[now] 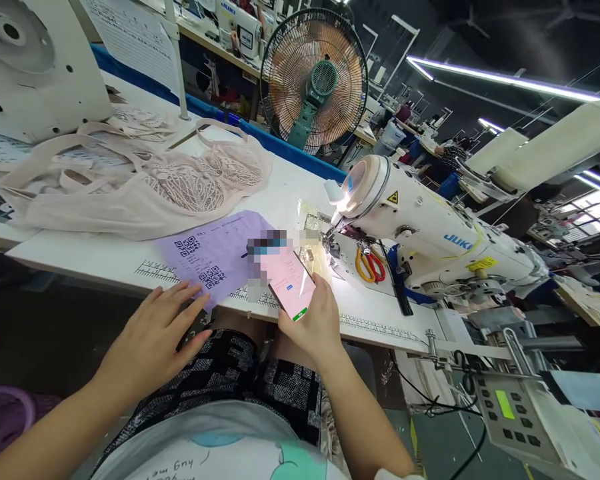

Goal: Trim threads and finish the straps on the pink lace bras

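Observation:
My right hand is closed around the lower end of a smartphone, whose lit screen faces up, above the table's front edge. Part of the phone's top is blurred out. Fingers apart, my left hand reaches over the near edge of a purple paper sheet printed with QR codes. Its fingertips overlap the sheet's lower corner; whether they press on it I cannot tell. Behind the sheet lies a beige lace bra, spread across the table.
A white JUKI sewing machine stands at right, its needle area lit. Red-and-yellow-handled snips lie beside it. A ruler strip runs along the table's front edge. Beyond the table is a large fan; a control panel sits lower right.

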Available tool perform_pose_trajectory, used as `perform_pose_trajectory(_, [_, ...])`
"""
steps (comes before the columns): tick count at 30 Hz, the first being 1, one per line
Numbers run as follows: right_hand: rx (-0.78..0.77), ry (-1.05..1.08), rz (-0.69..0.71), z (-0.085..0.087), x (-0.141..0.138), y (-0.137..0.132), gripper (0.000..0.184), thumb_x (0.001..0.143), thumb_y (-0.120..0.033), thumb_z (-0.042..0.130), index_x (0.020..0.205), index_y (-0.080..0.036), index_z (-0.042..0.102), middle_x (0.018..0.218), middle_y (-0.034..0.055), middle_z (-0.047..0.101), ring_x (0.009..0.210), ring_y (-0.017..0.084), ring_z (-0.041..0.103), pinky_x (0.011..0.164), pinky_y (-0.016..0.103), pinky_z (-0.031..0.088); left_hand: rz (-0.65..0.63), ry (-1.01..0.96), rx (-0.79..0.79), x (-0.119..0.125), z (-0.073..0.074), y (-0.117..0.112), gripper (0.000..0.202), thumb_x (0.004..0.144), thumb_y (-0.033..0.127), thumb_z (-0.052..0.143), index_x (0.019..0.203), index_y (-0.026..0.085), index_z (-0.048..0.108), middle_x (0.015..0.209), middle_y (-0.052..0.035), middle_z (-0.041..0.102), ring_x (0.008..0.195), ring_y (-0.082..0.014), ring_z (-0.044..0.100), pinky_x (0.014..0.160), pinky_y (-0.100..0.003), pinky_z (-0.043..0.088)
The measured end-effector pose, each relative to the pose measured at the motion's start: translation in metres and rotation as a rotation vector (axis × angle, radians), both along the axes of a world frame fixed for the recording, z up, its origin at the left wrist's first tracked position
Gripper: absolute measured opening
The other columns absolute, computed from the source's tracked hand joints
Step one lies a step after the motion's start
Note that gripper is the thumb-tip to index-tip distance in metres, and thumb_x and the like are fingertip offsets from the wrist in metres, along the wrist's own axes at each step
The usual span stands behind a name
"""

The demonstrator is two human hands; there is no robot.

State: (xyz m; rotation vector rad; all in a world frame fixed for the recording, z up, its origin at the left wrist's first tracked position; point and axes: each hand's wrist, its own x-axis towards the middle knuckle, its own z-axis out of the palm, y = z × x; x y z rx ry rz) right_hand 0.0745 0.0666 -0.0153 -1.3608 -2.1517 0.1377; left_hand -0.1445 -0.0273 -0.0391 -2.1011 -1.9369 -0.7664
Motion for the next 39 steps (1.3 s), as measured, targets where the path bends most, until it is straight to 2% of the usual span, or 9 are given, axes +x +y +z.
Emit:
perform_pose_trajectory(4, [-0.083, -0.05, -0.053, -0.005, -0.015, 0.002, 0.067, 0.061, -0.03, 0.062, 0.118, -0.008, 0.036, 0.112, 0.0213, 0.052, 0.105, 0.033, 0.05, 0.09, 0.048, 0.042, -0.026, -0.034, -0.104, -0.018, 0.001, 0.007, 0.042, 0.08, 0.046, 0.036, 0.096, 0.021, 0.065, 0.111, -0.0076, 0.063, 0.108, -0.0212, 0.055, 0.104, -0.042, 0.031])
perform_pose_trajectory(9, [-0.278, -0.183, 0.042, 0.018, -0.01, -0.001, 0.076, 0.065, -0.052, 0.065, 0.12, -0.006, 0.04, 0.104, 0.0208, 0.058, 0.096, 0.035, 0.057, 0.078, 0.046, 0.048, 0.033, -0.132, -0.122, -0.045, 0.023, 0.025, 0.049, 0.078, 0.053, 0.03, 0.086, 0.021, 0.066, 0.099, -0.0053, 0.067, 0.094, -0.0184, 0.06, 0.093, -0.037, 0.043])
perform_pose_trajectory(13, [-0.282, -0.097, 0.213, 0.034, 0.002, 0.026, 0.039, 0.084, -0.043, 0.044, 0.11, -0.014, 0.05, 0.104, 0.0135, 0.062, 0.099, 0.027, 0.058, 0.081, 0.04, 0.048, 0.231, -0.192, -0.12, -0.057, 0.033, 0.047, 0.052, 0.081, 0.049, 0.025, 0.096, 0.015, 0.062, 0.11, -0.0062, 0.061, 0.103, -0.0165, 0.055, 0.087, -0.03, 0.045])
perform_pose_trajectory(17, [-0.151, 0.106, 0.494, 0.021, -0.002, 0.065, 0.027, 0.088, -0.03, 0.035, 0.107, -0.017, 0.048, 0.108, 0.0084, 0.062, 0.108, 0.018, 0.053, 0.092, 0.035, 0.042, 0.307, -0.067, -0.141, -0.058, 0.025, 0.063, 0.052, 0.085, 0.044, 0.026, 0.112, 0.01, 0.054, 0.123, -0.0088, 0.052, 0.115, -0.02, 0.047, 0.095, -0.035, 0.039])
perform_pose_trajectory(22, [-0.126, 0.104, 0.59, 0.003, -0.014, 0.081, 0.035, 0.086, -0.038, 0.041, 0.113, -0.017, 0.046, 0.114, 0.0083, 0.058, 0.125, 0.02, 0.037, 0.102, 0.039, 0.034, 0.362, -0.015, -0.08, -0.057, 0.013, 0.066, 0.05, 0.086, 0.045, 0.027, 0.11, 0.013, 0.056, 0.121, -0.0065, 0.054, 0.111, -0.0191, 0.05, 0.087, -0.03, 0.043])
perform_pose_trajectory(26, [-0.17, 0.055, 0.601, 0.005, -0.016, 0.08, 0.043, 0.084, -0.042, 0.045, 0.118, -0.016, 0.044, 0.116, 0.0089, 0.057, 0.129, 0.022, 0.032, 0.103, 0.04, 0.033, 0.399, -0.002, -0.093, -0.056, 0.013, 0.066, 0.049, 0.085, 0.046, 0.028, 0.109, 0.014, 0.057, 0.12, -0.0049, 0.056, 0.107, -0.0188, 0.053, 0.072, -0.027, 0.044])
perform_pose_trajectory(31, [-0.179, 0.032, 0.613, 0.005, -0.015, 0.082, 0.042, 0.085, -0.042, 0.043, 0.117, -0.016, 0.045, 0.119, 0.0105, 0.056, 0.129, 0.024, 0.033, 0.103, 0.043, 0.032, 0.399, -0.001, -0.071, -0.055, 0.014, 0.067, 0.047, 0.086, 0.045, 0.03, 0.108, 0.014, 0.058, 0.119, -0.0041, 0.057, 0.107, -0.018, 0.053, 0.067, -0.026, 0.041])
perform_pose_trajectory(35, [-0.11, 0.264, 0.536, 0.002, -0.008, 0.08, 0.031, 0.089, -0.033, 0.037, 0.115, -0.018, 0.044, 0.113, 0.0087, 0.059, 0.127, 0.021, 0.036, 0.102, 0.044, 0.034, 0.381, 0.008, 0.001, -0.056, 0.01, 0.068, 0.048, 0.085, 0.045, 0.03, 0.105, 0.013, 0.06, 0.114, -0.0051, 0.06, 0.104, -0.019, 0.056, 0.06, -0.027, 0.04])
perform_pose_trajectory(39, [-0.122, 0.462, 0.348, 0.0, 0.005, 0.072, 0.024, 0.091, -0.024, 0.033, 0.111, -0.02, 0.047, 0.102, 0.0068, 0.064, 0.114, 0.019, 0.05, 0.095, 0.042, 0.041, 0.352, 0.015, 0.064, -0.059, 0.006, 0.07, 0.048, 0.084, 0.045, 0.033, 0.097, 0.011, 0.064, 0.107, -0.0081, 0.063, 0.099, -0.022, 0.059, 0.056, -0.031, 0.041])
